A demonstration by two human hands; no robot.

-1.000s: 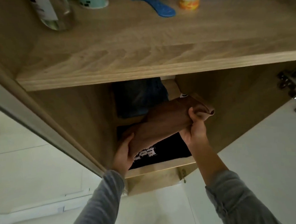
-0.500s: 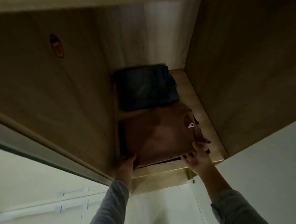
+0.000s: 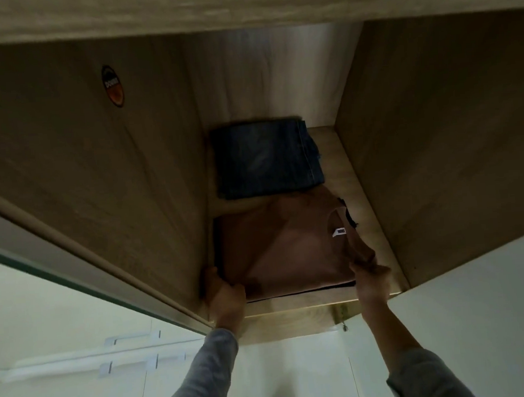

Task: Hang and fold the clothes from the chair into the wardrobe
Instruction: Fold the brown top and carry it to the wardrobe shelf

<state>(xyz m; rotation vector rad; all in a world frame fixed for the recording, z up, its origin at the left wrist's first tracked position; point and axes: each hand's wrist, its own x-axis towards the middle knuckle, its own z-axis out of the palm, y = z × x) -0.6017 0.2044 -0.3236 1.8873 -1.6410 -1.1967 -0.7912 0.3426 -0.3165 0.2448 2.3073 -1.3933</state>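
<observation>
On the pale wooden wardrobe shelf (image 3: 296,304) our folded brown shirt (image 3: 289,249), aloft a second ago, now lies stowed, with our left hand (image 3: 225,297) and right hand (image 3: 372,282) curling their fingers on its front corners.

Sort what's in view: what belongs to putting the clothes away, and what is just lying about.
In the job: brown shirt, black garment under it, folded jeans behind, shelf, left hand and right hand at the shirt's front corners.
Just there: round sticker on the side wall, white cupboard doors.

Folded brown shirt (image 3: 289,246) flat on wardrobe shelf (image 3: 296,303)
</observation>
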